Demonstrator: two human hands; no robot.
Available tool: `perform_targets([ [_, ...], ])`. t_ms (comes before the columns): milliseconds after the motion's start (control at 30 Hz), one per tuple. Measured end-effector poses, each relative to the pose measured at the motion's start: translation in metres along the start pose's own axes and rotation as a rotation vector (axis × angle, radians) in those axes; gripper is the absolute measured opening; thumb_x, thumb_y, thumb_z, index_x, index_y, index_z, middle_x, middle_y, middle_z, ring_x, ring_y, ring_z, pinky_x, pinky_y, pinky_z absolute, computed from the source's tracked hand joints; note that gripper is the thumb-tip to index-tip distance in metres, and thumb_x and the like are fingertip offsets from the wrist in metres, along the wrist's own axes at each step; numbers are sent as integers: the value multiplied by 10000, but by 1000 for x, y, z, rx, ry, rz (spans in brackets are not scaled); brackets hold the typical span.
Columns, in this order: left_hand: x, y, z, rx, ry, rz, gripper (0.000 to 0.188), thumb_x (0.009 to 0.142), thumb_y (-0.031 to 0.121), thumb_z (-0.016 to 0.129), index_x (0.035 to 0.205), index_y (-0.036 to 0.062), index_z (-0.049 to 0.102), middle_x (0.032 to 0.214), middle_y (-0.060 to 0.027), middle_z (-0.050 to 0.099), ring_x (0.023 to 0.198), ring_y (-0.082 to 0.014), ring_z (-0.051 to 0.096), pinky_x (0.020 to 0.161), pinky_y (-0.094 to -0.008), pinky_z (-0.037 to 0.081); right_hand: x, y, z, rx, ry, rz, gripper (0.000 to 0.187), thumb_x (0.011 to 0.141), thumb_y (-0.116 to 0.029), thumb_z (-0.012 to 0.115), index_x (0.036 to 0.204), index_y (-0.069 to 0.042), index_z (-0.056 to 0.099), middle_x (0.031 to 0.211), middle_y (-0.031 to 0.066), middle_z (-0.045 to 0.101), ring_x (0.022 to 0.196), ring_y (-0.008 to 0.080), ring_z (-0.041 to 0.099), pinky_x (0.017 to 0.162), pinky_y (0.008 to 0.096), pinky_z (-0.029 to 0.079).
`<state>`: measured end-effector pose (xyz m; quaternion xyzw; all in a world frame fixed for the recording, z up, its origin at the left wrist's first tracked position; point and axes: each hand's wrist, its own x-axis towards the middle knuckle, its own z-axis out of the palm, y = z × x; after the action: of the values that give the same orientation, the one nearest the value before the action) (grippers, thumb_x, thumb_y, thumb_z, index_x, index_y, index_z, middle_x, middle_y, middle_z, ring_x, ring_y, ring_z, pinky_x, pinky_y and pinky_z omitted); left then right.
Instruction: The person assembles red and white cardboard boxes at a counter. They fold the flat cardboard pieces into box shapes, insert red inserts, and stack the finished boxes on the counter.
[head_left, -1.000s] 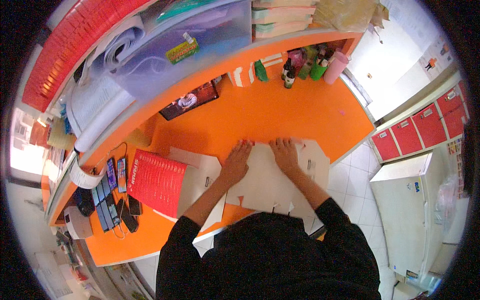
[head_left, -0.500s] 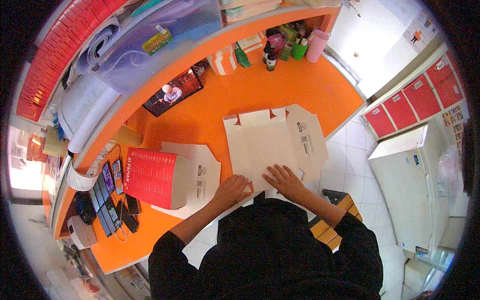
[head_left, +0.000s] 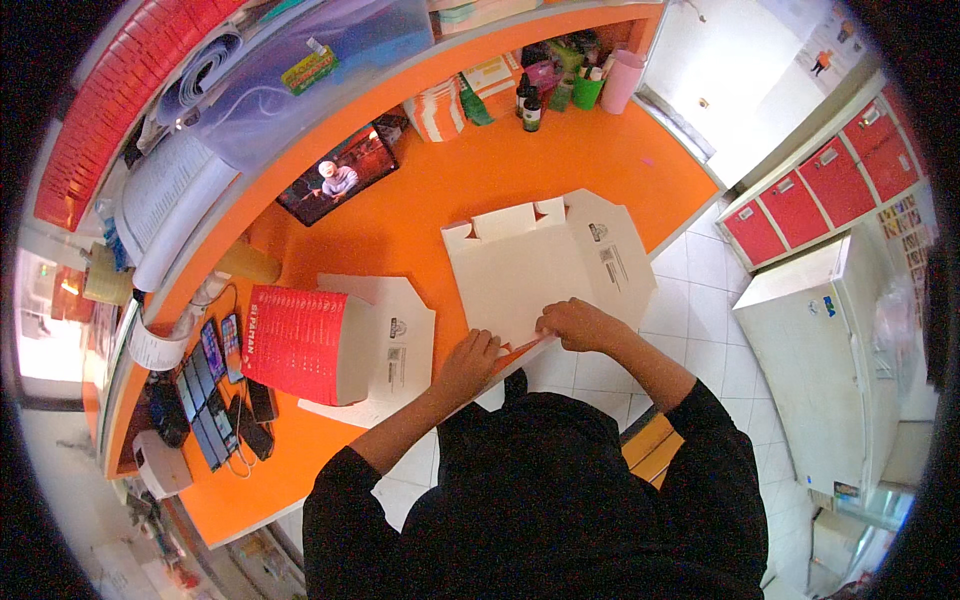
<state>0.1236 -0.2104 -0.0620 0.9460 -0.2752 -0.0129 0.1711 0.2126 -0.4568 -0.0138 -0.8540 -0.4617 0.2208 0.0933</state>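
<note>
An unfolded cardboard box (head_left: pixel 525 270), white inside, lies on the orange table in front of me with its far side wall standing up. Its printed lid flap (head_left: pixel 612 255) spreads out to the right. My right hand (head_left: pixel 580 326) is closed, pinching the box's near edge. At the near left corner, my left hand (head_left: pixel 470 362) has its fingers bent round the box's edge flap. A strip of red outer face shows between the two hands. To the left sits a stack of red folded boxes (head_left: pixel 300 335), with white printed flaps reaching out from under it.
A tablet (head_left: pixel 338 178) with a lit screen leans at the back. Several phones (head_left: pixel 210 390) lie at the left. Small dark bottles (head_left: pixel 531 112), a green cup (head_left: pixel 588 90) and a pink tumbler (head_left: pixel 623 82) stand at the far edge. A white fridge (head_left: pixel 815 365) is at the right.
My right hand has gone from lying flat on the box to pinching its near edge. The far wall and near edge stand up more. My left hand has shifted slightly.
</note>
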Motion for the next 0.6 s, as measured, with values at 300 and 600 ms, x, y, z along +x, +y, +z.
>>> perform_targets([
  [300,77,-80,-39,-554,-665,-252,492,806,533,662,758,44,675,730,-129,674,703,-265,648,693,-394,497,28,25,-14,76,-27,-69,175,713,-115,690,870,-53,641,858,145,659,833,327,643,726,440,513],
  [600,44,-65,-23,-445,-291,-111,411,861,473,624,903,65,663,796,-123,674,720,-255,642,716,-391,495,60,60,-30,492,-330,91,393,754,-269,751,1066,-63,632,897,132,680,849,339,654,829,436,509],
])
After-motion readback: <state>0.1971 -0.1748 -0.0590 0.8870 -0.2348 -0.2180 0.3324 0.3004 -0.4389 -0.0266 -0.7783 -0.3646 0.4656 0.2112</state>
